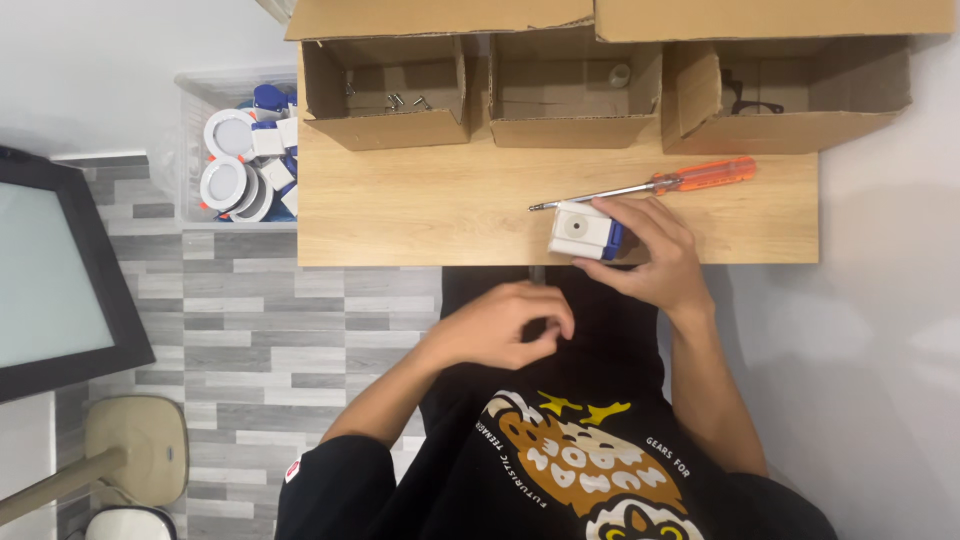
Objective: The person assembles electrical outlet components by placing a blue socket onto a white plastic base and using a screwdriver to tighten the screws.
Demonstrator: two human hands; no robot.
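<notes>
**Hands split: right on the white box, left curled below the bench edge**

Right hand point(655, 255) grips a small white box-shaped part with a blue side point(582, 231), pinning it at the near edge of the bench point(420, 200), just right of the frame's middle. I see a round dimple on its white top face; the blue piece shows at its right end, against the fingers. Its long axis runs roughly left to right, tilted slightly.

Left hand point(505, 325) sits lower in the frame, off the bench and over the lap, fingers curled together. I cannot tell whether it pinches anything small. The part lies up and to the right of that hand, near but not touching; the right hand is clearly the nearer one.

Just above the part lies an orange-handled screwdriver point(650, 185), tip pointing left, almost meeting the part's upper left corner. Three open cardboard boxes point(570, 95) line the top of the frame. At upper left, a clear bin point(235, 150) holds round white fittings.
</notes>
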